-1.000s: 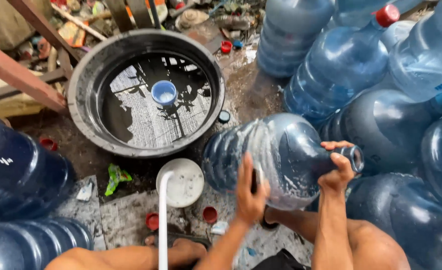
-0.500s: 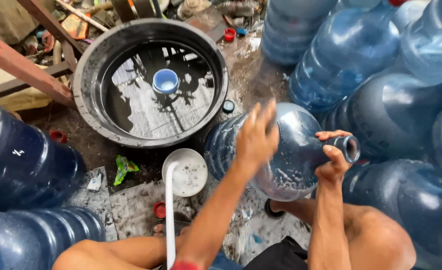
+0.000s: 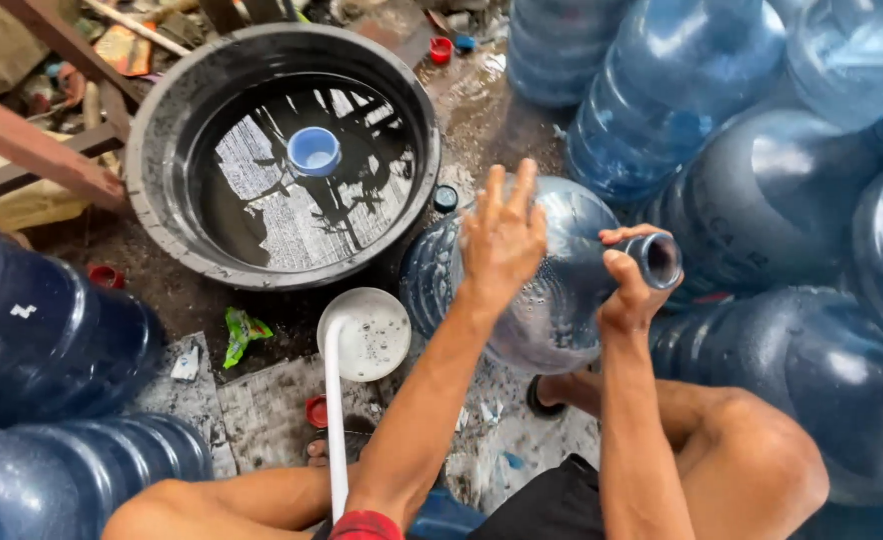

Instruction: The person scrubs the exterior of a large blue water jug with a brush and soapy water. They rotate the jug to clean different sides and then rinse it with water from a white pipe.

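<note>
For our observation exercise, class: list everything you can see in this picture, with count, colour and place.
water jug on its side: one, clear blue, centre, soapy inside
other large jugs: several, blue, crowding right edge and lower left
basin: one, black, upper left, holding water
small cup: one, blue, floating in basin
ladle: one, white, on ground below basin
loose caps: a few, red and blue, scattered on ground
wrapper: one, green, left of ladle
left hand: open, on the jug's body
right hand: gripping the jug's neck
</note>
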